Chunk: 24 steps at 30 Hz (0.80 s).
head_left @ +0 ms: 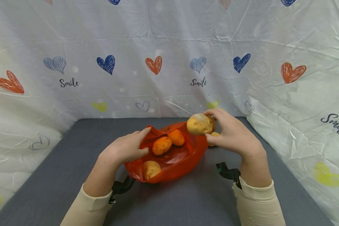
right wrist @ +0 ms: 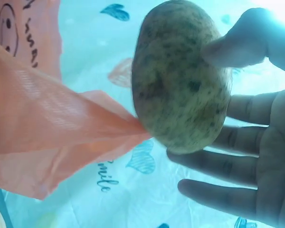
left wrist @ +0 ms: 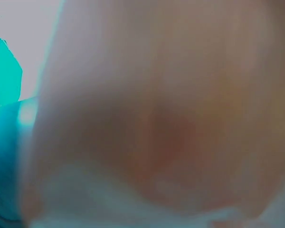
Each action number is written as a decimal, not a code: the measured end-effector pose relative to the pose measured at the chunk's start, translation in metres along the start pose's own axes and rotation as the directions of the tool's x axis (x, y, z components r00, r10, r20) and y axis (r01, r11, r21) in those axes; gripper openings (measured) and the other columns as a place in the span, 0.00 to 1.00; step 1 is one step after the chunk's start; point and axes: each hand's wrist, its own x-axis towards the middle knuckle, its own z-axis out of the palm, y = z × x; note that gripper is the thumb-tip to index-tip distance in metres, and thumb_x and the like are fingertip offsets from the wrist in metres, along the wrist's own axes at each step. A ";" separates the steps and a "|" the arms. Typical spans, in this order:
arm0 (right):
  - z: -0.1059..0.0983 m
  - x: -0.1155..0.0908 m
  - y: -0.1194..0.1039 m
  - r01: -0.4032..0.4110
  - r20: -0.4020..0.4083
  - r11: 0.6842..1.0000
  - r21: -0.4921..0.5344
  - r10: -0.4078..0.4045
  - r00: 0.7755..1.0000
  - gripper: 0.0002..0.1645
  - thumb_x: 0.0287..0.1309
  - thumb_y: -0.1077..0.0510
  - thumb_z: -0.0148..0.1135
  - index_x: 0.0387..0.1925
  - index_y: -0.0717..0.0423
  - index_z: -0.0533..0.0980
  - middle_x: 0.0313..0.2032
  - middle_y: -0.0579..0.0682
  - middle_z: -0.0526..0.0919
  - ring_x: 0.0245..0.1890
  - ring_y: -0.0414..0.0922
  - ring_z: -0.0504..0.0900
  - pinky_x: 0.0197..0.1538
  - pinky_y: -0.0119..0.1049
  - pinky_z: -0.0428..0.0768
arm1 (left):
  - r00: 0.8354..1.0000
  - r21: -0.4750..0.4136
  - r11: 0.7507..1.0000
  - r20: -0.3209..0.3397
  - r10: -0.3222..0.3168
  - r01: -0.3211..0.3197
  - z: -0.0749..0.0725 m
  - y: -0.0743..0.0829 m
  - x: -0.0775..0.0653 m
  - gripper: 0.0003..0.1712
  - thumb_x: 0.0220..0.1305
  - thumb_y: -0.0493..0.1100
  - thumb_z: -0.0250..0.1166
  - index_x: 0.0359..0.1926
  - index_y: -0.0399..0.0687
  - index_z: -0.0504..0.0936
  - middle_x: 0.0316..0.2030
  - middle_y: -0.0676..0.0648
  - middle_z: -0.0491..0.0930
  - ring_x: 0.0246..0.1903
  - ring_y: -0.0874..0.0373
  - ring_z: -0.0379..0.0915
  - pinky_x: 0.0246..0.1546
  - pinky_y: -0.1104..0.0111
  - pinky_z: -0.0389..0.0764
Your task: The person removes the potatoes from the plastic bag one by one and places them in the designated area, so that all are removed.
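Observation:
A red plastic bag (head_left: 183, 168) lies on the table with its mouth spread open. Inside it are three potatoes: one by the left fingers (head_left: 162, 146), one behind it (head_left: 176, 137) and one near the front rim (head_left: 151, 169). My left hand (head_left: 124, 148) holds the bag's left rim, thumb toward the inside. Over the bag's right rim, my right hand (head_left: 233, 133) grips a potato (head_left: 200, 124) between thumb and fingers. In the right wrist view this potato (right wrist: 180, 80) has dark specks and overlaps a peak of the bag (right wrist: 61, 114). The left wrist view is mostly blurred skin.
Another potato (head_left: 214, 135) is beside the bag, partly hidden behind my right hand. The dark grey table (head_left: 203, 201) ends at a white cloth (head_left: 172, 78) with printed hearts, which hangs at the back and both sides.

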 end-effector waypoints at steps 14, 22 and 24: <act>-0.009 -0.011 0.016 -0.164 -0.011 0.986 -0.009 0.164 0.986 0.37 0.55 0.61 0.72 0.64 0.63 0.67 0.57 0.59 0.71 0.54 0.57 0.71 0.53 0.53 0.74 | 1.000 -0.024 1.000 0.006 -0.016 0.016 0.007 -0.007 -0.007 0.47 0.70 0.50 0.63 0.82 0.48 0.50 0.74 0.38 0.63 0.71 0.41 0.63 0.65 0.45 0.69; -0.017 -0.005 0.024 -0.237 -0.012 0.972 -0.013 0.237 0.972 0.40 0.55 0.61 0.72 0.66 0.66 0.64 0.57 0.63 0.70 0.52 0.59 0.70 0.52 0.54 0.74 | 0.999 -0.004 0.999 -0.024 -0.045 0.045 -0.005 -0.009 -0.004 0.48 0.71 0.50 0.60 0.82 0.42 0.47 0.75 0.34 0.60 0.72 0.38 0.60 0.67 0.43 0.67; -0.019 -0.004 0.026 -0.269 -0.005 0.963 -0.009 0.269 0.963 0.40 0.56 0.59 0.72 0.66 0.65 0.64 0.56 0.63 0.72 0.51 0.59 0.72 0.51 0.54 0.75 | 0.998 0.005 0.999 -0.027 -0.054 0.054 -0.007 -0.010 -0.004 0.48 0.71 0.50 0.60 0.82 0.41 0.46 0.75 0.33 0.60 0.72 0.37 0.60 0.66 0.43 0.67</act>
